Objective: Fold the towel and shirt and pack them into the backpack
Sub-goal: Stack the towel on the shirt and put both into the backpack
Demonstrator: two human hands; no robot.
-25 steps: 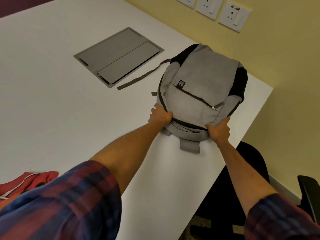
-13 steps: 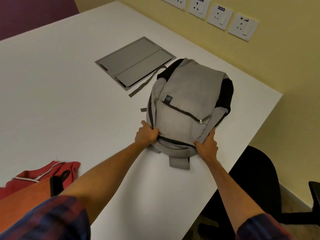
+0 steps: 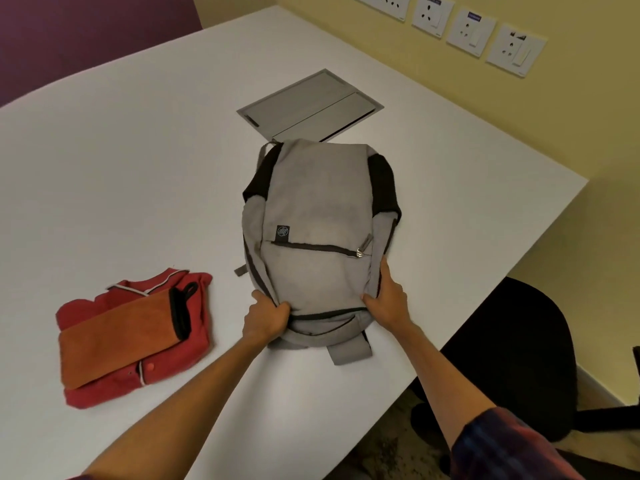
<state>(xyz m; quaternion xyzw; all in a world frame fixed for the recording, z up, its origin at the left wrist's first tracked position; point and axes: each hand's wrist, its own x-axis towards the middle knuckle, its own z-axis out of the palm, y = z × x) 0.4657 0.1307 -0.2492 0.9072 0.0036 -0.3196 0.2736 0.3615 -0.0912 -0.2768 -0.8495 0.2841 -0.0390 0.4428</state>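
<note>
Head view: small black logo patch (image 3: 283,231) on grey backpack (image 3: 317,209), unreadable.

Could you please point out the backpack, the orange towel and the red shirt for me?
backpack (image 3: 318,202): head view, on the grey front panel above the zip pocket.
orange towel (image 3: 117,336): head view, on the middle of the folded cloth.
red shirt (image 3: 187,348): head view, on the bare red part right of the towel.
</note>
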